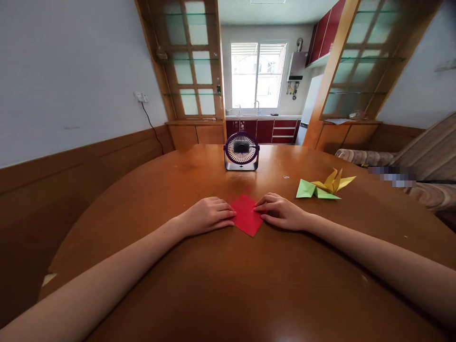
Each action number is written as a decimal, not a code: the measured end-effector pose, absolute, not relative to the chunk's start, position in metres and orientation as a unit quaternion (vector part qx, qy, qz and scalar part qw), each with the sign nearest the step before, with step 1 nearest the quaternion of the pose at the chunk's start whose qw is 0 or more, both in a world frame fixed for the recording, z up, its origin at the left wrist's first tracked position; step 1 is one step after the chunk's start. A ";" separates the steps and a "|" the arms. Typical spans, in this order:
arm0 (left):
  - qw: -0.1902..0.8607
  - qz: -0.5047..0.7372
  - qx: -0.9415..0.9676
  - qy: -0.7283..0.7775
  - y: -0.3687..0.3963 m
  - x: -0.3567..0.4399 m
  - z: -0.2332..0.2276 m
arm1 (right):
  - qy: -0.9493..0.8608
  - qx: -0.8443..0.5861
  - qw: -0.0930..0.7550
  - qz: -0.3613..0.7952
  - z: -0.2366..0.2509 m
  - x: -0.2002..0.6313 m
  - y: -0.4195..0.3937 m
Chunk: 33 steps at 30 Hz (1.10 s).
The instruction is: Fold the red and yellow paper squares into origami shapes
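**paperfan:** So where's the sheet sitting right now?

**me:** The red paper (245, 214) lies flat on the wooden table (221, 285), right in the middle in front of me, turned like a diamond. My left hand (208, 215) is palm down with its fingers pressing the left corner, and my right hand (281, 212) does the same on the right corner. Neither is gripping anything, just flat fingers pinning it.

**paperfan:** Is it tricky to handle?

**me:** I'd say it's super light and thin, creases easily, and probably slides on this glossy top. Best held at corners and edges with fingertips, I reckon. The little purple fan (241, 151) stands farther back, so a breeze could lift it. The finished green paper shape (313, 190) and yellow paper shape (334, 182) sit off to the right.
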<state>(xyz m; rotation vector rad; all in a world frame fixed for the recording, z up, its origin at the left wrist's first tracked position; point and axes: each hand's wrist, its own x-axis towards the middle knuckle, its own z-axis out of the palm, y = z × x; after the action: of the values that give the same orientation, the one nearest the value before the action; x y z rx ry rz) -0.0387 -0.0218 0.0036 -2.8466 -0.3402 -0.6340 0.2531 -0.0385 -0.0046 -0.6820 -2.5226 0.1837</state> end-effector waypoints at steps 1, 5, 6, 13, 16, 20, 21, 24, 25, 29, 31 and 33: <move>0.123 -0.214 -0.963 -0.108 -0.021 -0.039 0.003 | -0.931 -0.248 0.255 0.076 -0.003 0.254 -0.038; 0.171 -0.210 -0.959 -0.079 -0.020 -0.038 0.003 | -0.934 -0.228 0.241 0.129 0.003 0.261 -0.034; 0.180 -0.209 -0.958 -0.074 -0.020 -0.037 0.003 | -0.933 -0.225 0.242 0.143 0.003 0.263 -0.033; 0.237 -0.201 -0.949 -0.049 -0.023 -0.036 0.003 | -0.926 -0.221 0.253 0.173 0.002 0.267 -0.031; 0.250 -0.213 -0.943 -0.049 -0.023 -0.034 0.001 | -0.925 -0.221 0.255 0.176 0.000 0.267 -0.030; 0.245 -0.239 -0.937 -0.062 -0.023 -0.034 -0.001 | -0.926 -0.218 0.260 0.165 -0.002 0.267 -0.029; 0.237 -0.241 -0.939 -0.065 -0.023 -0.034 0.000 | -0.927 -0.218 0.261 0.159 -0.002 0.267 -0.029; 0.211 -0.240 -0.945 -0.072 -0.023 -0.036 0.001 | -0.929 -0.219 0.261 0.144 -0.002 0.267 -0.028; 0.206 -0.238 -0.946 -0.075 -0.023 -0.037 0.001 | -0.930 -0.217 0.261 0.142 -0.002 0.267 -0.028; 0.212 -0.237 -0.945 -0.073 -0.022 -0.038 0.001 | -0.931 -0.206 0.265 0.141 -0.004 0.268 -0.026; 0.227 -0.234 -0.943 -0.062 -0.022 -0.036 0.001 | -0.931 -0.204 0.268 0.144 -0.005 0.269 -0.025; 0.243 -0.222 -0.943 -0.055 -0.023 -0.035 0.002 | -0.929 -0.204 0.271 0.146 -0.005 0.269 -0.025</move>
<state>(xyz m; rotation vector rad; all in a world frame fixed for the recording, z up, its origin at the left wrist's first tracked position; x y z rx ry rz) -0.0346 -0.0235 0.0016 -2.5762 -0.1493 -0.6071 0.2689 -0.0251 -0.0049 -0.5493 -2.5030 0.3931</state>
